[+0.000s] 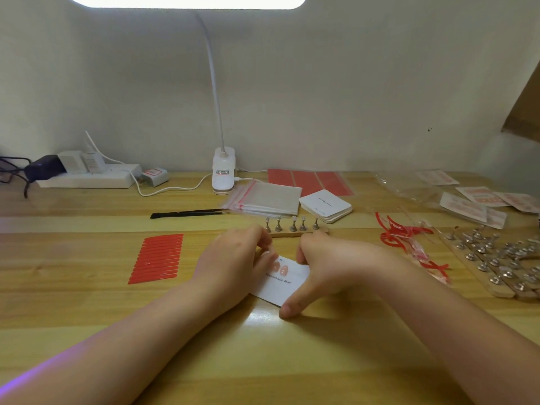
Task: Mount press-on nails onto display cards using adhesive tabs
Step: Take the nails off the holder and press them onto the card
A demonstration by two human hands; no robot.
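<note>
A white display card [285,283] printed "Handmade Nail" lies on the wooden desk [87,311] in front of me. Two pink press-on nails [280,268] sit on its upper part. My left hand [233,264] rests over the card's left edge with fingers curled down near the nails. My right hand [321,267] covers the card's right side, fingers curled at its top edge and thumb pressing the desk at the card's near corner. Whether either hand pinches a nail is hidden. A wooden strip with metal nail stands [295,226] sits just behind my hands.
Red adhesive strips [157,257] lie at the left. Black tweezers [190,213], clear zip bags [268,198], a stack of blank cards [325,205] and red tab sheets [309,179] lie behind. Peeled red backing [403,232], more nail stands [496,258], a clip lamp [223,171], a power strip [87,176].
</note>
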